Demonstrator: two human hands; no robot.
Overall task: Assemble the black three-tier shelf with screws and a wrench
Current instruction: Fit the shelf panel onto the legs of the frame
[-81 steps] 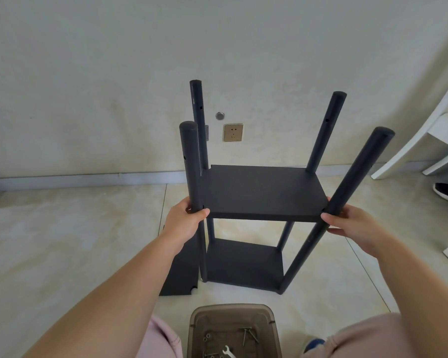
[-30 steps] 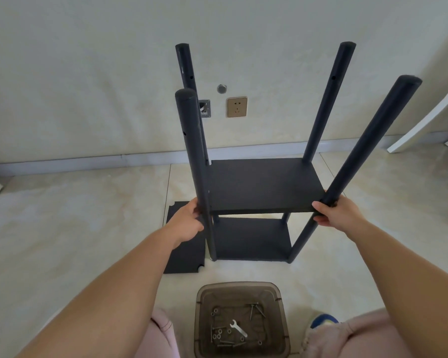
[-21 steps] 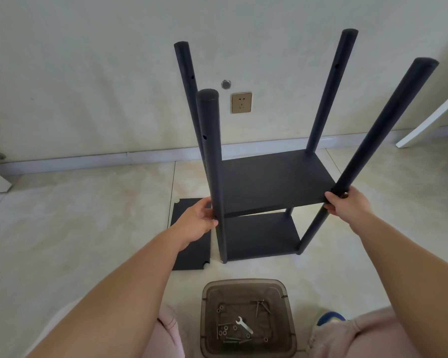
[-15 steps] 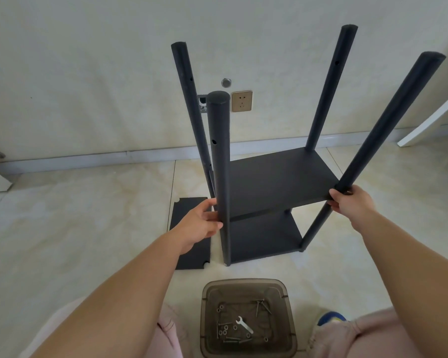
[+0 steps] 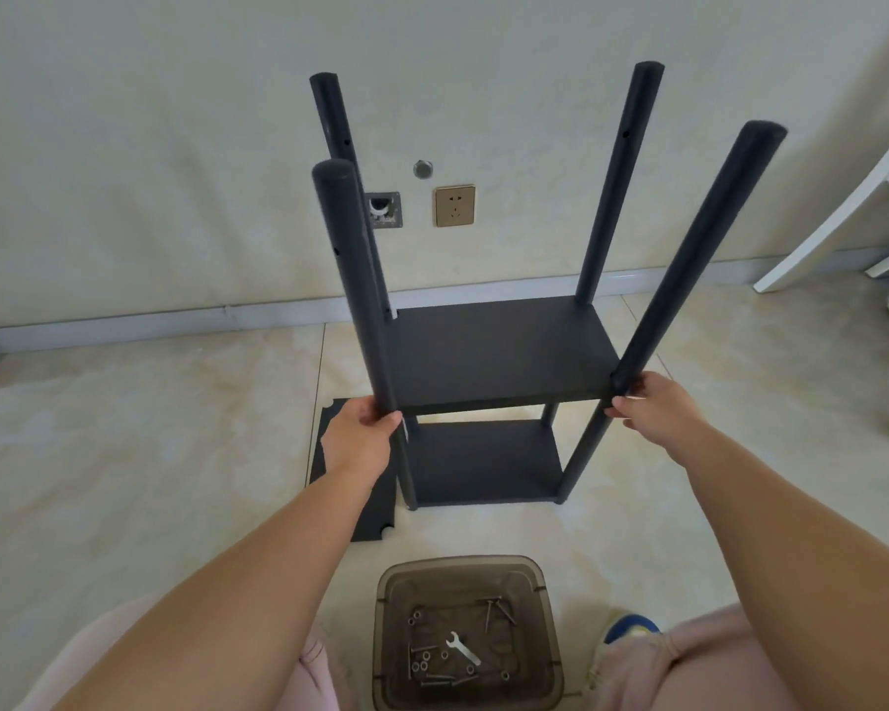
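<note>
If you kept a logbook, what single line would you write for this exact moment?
step: two tiers fitted | left hand: grips near-left post | right hand: grips near-right post | third panel: flat on floor | wrench: in bin

The shelf (image 5: 499, 359) is matt black throughout, its four posts the same black, and the loose board (image 5: 352, 484) on the floor matches it. The floor tiles (image 5: 139, 454) are cream with faint beige marbling; the wall (image 5: 150, 146) is plain off-white. The socket plate (image 5: 455, 205) is gold. The tub (image 5: 465, 633) is translucent smoky brown, holding a silver wrench (image 5: 462, 648) and grey-metal screws (image 5: 496, 610). The trousers (image 5: 653, 669) are pale pink.
</note>
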